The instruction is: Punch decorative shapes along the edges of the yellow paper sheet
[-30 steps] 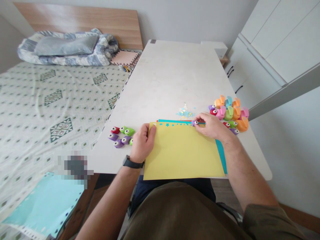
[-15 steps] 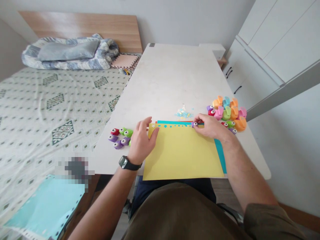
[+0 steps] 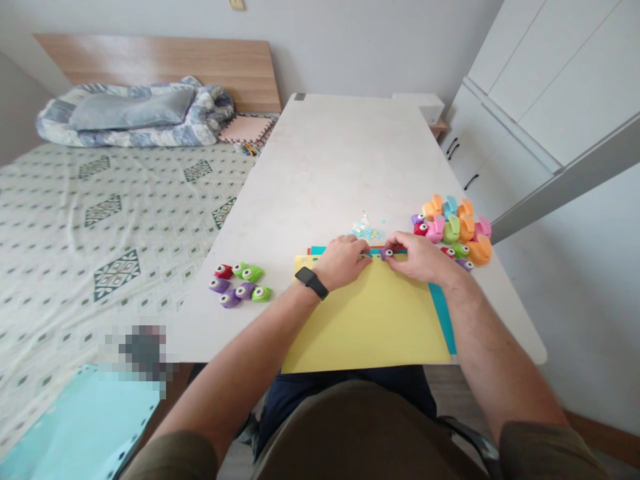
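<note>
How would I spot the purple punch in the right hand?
On the white table lies a yellow sheet. At its far edge, the right hand grips a small purple punch with a round white top. Unlike the purple punches to either side, it is held.

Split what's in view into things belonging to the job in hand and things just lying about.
Job:
yellow sheet
purple punch in the right hand
probably the teal sheet beneath, other punches, paper bits

Lying about:
grey pillow
quilt
pink mats
</note>
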Motion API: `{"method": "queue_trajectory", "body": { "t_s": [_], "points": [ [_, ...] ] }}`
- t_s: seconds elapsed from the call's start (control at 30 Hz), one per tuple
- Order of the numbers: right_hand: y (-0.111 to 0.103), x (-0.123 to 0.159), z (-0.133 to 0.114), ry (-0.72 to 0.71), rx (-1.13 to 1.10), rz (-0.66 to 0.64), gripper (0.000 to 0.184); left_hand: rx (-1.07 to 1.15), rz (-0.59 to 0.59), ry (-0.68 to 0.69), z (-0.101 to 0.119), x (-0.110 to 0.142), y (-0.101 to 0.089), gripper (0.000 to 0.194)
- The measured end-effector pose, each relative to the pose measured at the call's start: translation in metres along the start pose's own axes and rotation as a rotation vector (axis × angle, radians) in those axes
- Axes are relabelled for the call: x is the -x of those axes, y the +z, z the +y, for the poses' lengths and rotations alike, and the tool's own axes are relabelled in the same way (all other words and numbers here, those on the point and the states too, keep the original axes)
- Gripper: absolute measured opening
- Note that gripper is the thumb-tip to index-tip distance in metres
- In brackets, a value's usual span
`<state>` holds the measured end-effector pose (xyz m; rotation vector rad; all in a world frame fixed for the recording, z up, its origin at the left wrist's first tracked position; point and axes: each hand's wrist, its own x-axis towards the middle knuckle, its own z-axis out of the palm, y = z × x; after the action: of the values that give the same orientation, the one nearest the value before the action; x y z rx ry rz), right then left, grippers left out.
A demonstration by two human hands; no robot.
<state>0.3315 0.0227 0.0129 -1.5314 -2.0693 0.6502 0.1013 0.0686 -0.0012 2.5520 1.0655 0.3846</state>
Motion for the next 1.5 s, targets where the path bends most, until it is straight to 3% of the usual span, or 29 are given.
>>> {"method": "queue_trajectory", "body": {
  "t_s": [0.17, 0.73, 1.13, 1.3, 1.5],
  "points": [
    [0.000, -0.001, -0.002, -0.023, -0.010, -0.014, 0.020, 0.038, 0.047, 0.010, -0.004, 0.003, 0.005, 0.012],
    [0.001, 0.002, -0.004, -0.004, -0.052, -0.044, 0.020, -0.011, 0.050, 0.046, 0.000, 0.006, 0.011, 0.014],
    [0.002, 0.004, 0.002, -0.013, -0.040, -0.051, 0.039, -0.017, 0.016, 0.040, 0.003, 0.006, 0.009, 0.021],
    [-0.001, 0.003, 0.001, -0.058, 0.037, -0.076, 0.035, -0.015, 0.030, 0.063, 0.005, 0.008, 0.007, 0.020],
    [-0.003, 0.003, -0.001, -0.051, -0.053, -0.129, 0.033, -0.038, 0.048, 0.068, 0.006, 0.010, 0.006, 0.023]
  ]
}}
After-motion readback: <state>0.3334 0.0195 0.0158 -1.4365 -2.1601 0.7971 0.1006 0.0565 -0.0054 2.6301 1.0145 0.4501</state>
